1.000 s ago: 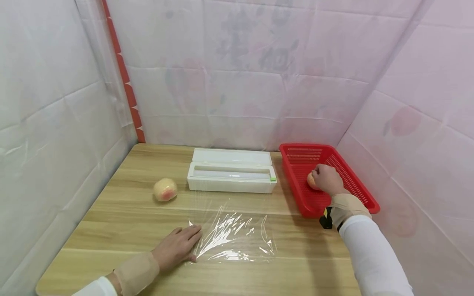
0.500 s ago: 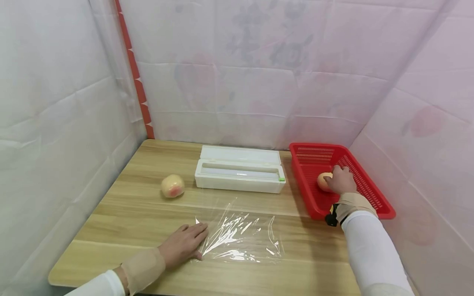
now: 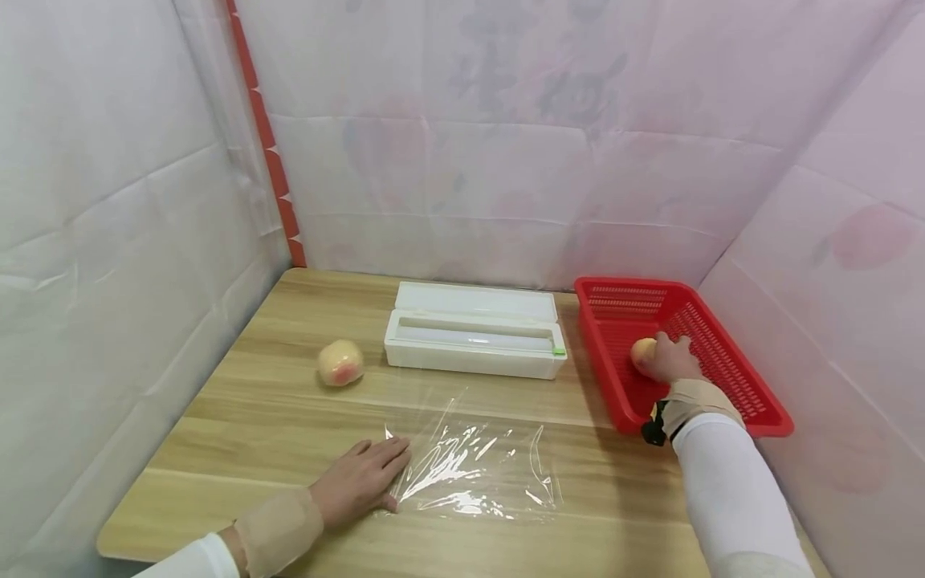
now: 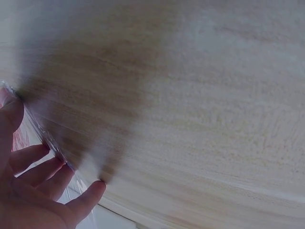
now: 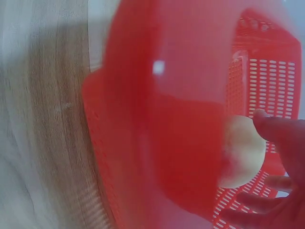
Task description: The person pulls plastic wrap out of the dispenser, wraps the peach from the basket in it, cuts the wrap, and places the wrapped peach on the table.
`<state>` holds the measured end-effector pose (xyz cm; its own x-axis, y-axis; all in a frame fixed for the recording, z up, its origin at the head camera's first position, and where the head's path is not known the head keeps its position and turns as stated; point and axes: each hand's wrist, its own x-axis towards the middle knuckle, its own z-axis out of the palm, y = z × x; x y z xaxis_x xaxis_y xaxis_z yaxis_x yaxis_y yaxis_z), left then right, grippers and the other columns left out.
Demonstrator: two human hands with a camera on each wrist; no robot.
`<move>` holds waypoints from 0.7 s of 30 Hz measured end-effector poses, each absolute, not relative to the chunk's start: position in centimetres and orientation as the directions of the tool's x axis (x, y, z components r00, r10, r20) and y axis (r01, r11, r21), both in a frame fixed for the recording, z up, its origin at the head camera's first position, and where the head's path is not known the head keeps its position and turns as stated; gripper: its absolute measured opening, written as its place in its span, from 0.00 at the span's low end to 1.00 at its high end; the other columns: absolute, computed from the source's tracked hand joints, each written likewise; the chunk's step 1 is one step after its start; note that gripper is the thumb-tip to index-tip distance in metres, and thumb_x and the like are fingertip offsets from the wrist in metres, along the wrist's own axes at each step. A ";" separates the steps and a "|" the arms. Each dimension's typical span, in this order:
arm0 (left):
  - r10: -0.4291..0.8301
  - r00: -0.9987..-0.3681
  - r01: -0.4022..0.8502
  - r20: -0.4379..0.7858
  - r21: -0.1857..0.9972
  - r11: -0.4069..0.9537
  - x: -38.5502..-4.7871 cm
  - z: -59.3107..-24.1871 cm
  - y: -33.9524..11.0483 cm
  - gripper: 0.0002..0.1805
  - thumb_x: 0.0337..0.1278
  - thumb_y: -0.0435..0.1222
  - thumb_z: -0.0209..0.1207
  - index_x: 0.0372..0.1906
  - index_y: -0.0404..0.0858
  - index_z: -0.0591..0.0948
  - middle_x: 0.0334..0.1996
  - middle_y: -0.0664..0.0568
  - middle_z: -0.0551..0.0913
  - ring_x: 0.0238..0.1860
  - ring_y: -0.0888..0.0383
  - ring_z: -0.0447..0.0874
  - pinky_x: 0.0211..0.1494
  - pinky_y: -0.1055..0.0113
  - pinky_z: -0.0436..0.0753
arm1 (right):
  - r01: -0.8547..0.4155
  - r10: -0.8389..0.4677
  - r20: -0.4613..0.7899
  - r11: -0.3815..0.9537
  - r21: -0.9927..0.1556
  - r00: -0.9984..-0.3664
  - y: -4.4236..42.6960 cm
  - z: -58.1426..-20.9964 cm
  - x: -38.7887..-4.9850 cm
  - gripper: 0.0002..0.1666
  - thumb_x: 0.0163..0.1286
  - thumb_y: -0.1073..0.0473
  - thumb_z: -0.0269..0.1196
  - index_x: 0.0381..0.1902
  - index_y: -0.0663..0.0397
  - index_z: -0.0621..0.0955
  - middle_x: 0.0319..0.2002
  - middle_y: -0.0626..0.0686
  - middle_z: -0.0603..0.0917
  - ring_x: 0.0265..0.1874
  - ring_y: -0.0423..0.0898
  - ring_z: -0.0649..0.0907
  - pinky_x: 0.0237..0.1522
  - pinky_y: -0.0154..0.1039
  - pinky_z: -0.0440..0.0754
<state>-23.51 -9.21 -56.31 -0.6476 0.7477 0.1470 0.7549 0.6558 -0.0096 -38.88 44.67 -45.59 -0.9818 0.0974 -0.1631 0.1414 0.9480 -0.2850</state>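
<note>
In the head view, my left hand (image 3: 361,482) lies flat with fingers extended at the left edge of a clear film sheet (image 3: 470,474). The left wrist view shows the fingertips (image 4: 62,164) along the film's edge. My right hand (image 3: 674,359) is inside the red basket (image 3: 610,373), beside a peach-like fruit (image 3: 641,353). Seen from the right wrist, the thumb overlaps the edge of the fruit (image 5: 243,151), and the other fingers are loosely extended below it. Whether the thumb touches the fruit is unclear.
A white film box (image 3: 473,357) with its lid raised stands behind the sheet. Another pale fruit (image 3: 340,363) with a pink patch sits on the wooden table (image 3: 238,433), left of the box. White sheeting hangs behind and along both sides.
My right hand's fingers have loosened and spread beside the fruit, where they were curled closely at it. The left hand stays on the film's edge. The head view has shifted slightly.
</note>
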 end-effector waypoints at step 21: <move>0.741 -0.658 0.744 0.137 -0.039 0.667 -23.6 -56.3 -9.0 0.44 0.54 0.62 0.52 0.68 0.35 0.72 0.67 0.42 0.74 0.67 0.48 0.74 0.61 0.46 0.80 | 0.072 0.051 -0.091 0.965 -0.252 -0.995 45.3 -47.5 -39.5 0.32 0.63 0.49 0.60 0.51 0.71 0.65 0.52 0.79 0.61 0.39 0.76 0.70 0.37 0.65 0.74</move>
<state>-23.55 -9.02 -56.26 -0.6575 0.7409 0.1367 0.7438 0.6673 -0.0389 -39.48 45.25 -47.49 -0.9945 0.0505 -0.0912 0.0721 0.9651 -0.2516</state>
